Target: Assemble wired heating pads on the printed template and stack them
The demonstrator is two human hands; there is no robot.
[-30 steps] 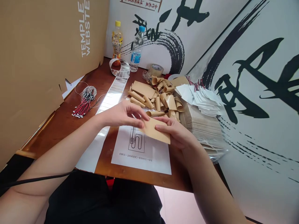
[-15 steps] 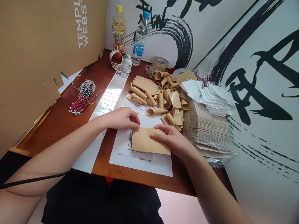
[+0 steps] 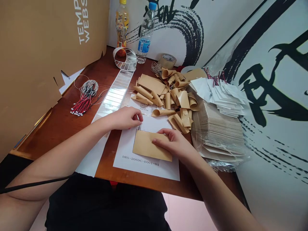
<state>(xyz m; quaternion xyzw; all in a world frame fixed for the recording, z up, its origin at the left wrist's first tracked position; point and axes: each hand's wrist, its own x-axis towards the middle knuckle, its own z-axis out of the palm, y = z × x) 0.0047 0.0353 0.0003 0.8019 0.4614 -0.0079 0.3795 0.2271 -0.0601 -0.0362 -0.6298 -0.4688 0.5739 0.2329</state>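
Observation:
A small rectangular sheet of brown kraft paper (image 3: 146, 146) is pinched at its upper right by my right hand (image 3: 169, 142), thumb on top and fingers behind. It lies over a white printed page (image 3: 144, 170) lettered "DRS-206DC-E001-01". My left hand (image 3: 127, 118) hovers beyond the sheet's upper left corner, apart from it, with fingers curled and thumb close to the index finger. Whether anything small sits in that pinch is hidden. Beyond both hands is a heap of curled brown paper pieces (image 3: 167, 101), with flat brown sheets (image 3: 151, 84) at its back left.
A label strip (image 3: 115, 93) runs along the left. Bundled red and white wires (image 3: 84, 98) lie farther left. Bottles (image 3: 144, 37) and a tape roll (image 3: 167, 61) stand behind. At right, white packets (image 3: 225, 96) rest on a bagged stack of brown cards (image 3: 221, 128).
My left hand has come off the brown sheet's upper left corner and moved slightly away. The sheet, still in my right hand, has shifted a little left and tilted.

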